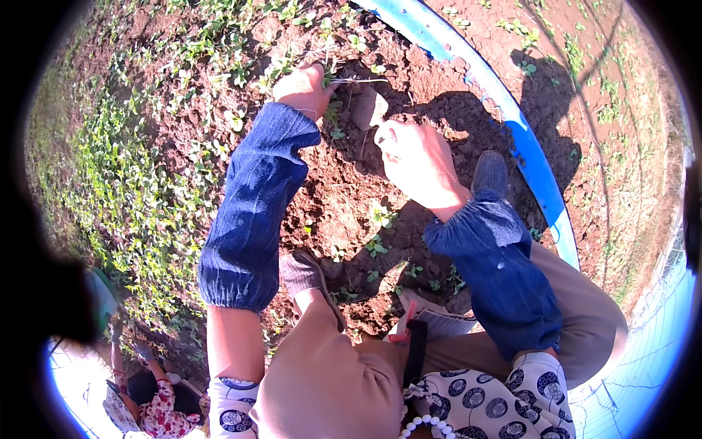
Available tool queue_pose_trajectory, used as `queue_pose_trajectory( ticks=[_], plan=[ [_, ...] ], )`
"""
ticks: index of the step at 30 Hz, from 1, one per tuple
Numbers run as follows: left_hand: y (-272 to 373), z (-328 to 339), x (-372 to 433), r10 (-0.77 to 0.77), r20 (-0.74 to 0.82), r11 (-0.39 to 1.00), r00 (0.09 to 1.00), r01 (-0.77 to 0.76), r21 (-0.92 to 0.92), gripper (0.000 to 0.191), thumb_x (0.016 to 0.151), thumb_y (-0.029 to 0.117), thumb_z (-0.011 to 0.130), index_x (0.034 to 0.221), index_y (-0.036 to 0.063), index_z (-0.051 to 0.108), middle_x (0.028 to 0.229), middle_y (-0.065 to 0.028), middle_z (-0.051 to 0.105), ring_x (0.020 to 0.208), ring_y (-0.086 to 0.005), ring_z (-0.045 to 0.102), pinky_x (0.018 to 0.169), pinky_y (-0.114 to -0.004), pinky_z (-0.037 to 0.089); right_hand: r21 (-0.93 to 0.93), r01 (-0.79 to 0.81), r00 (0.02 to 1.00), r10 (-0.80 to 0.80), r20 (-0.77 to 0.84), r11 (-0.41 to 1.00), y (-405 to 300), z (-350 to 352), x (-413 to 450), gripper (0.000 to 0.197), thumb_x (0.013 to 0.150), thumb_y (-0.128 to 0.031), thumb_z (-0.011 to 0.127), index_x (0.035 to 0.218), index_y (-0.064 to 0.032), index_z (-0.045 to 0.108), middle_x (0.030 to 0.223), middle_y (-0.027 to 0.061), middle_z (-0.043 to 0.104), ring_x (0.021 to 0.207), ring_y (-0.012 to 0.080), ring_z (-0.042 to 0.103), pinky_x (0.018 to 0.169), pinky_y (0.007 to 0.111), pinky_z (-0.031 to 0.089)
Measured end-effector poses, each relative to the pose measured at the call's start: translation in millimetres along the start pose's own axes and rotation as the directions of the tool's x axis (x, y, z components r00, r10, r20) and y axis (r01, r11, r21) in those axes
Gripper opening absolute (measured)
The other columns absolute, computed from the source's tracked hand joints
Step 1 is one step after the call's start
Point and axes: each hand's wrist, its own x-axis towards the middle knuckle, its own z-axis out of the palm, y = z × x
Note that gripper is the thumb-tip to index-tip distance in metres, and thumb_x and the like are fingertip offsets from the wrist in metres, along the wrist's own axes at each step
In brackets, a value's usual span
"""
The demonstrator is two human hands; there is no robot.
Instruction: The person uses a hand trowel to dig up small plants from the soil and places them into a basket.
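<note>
My left hand (303, 90) is closed around a small tuft of leafy green plants (329, 68) at soil level, with pale stringy stems or roots (359, 80) sticking out to its right. My right hand (419, 162) grips a small hand tool, whose flat, soil-coated metal blade (367, 108) looks like a trowel's. The blade's tip rests against the loose brown soil (334, 203), just right of my left hand. Its handle is hidden inside my right fist.
Dense low seedlings (148, 203) cover the ground at left. A curved blue-and-white strip (526, 148) edges the bed at right. My shoes (301, 274) stand on the soil among small plants (378, 245). Another person (164, 403) in a floral sleeve is behind at lower left.
</note>
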Motion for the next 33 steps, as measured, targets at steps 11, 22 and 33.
queue_pose_trajectory(
  ticks=[11, 22, 33],
  plan=[
    [-16.5, 19.4, 15.8, -0.018, 0.116, 0.971, 0.993, 0.045, -0.233, 0.026, 0.083, 0.027, 0.062, 0.097, 0.0047, 0.065, 0.086, -0.0193, 0.066, 0.086, -0.0362, 0.064, 0.076, -0.044, 0.051, 0.074, -0.188, 0.982, 0.188, 0.014, 0.979, -0.9, 43.2, 34.1, 0.010, 0.076, -0.014, 0.061, 0.079, -0.0047, 0.061, 0.072, 0.0159, 0.063, 0.072, 0.0360, 0.063, 0.064, 0.044, 0.049],
    [-29.1, 13.2, 26.2, -0.180, 0.336, 0.714, 0.924, 0.358, -0.601, 0.023, 0.088, 0.023, 0.065, 0.097, 0.0015, 0.066, 0.081, -0.0065, 0.068, 0.073, -0.0140, 0.064, 0.063, -0.030, 0.050, 0.468, 0.014, 0.994, 0.040, -0.106, 0.883, 80.0, 76.2, 15.3, 0.011, 0.082, -0.003, 0.059, 0.090, -0.0089, 0.066, 0.073, 0.0113, 0.065, 0.065, 0.0181, 0.062, 0.061, 0.031, 0.048],
    [-59.0, 9.0, 3.9, -0.188, -0.043, 0.911, 0.981, 0.157, -0.382, 0.036, 0.092, 0.031, 0.059, 0.107, -0.0018, 0.055, 0.090, -0.0224, 0.064, 0.080, -0.0363, 0.063, 0.072, -0.042, 0.050, 0.003, -0.087, 0.978, 0.085, 0.193, 0.996, -4.5, -32.6, 29.4, 0.013, 0.078, -0.015, 0.056, 0.075, -0.0030, 0.061, 0.073, 0.0165, 0.063, 0.070, 0.0332, 0.064, 0.064, 0.043, 0.048]
  ],
)
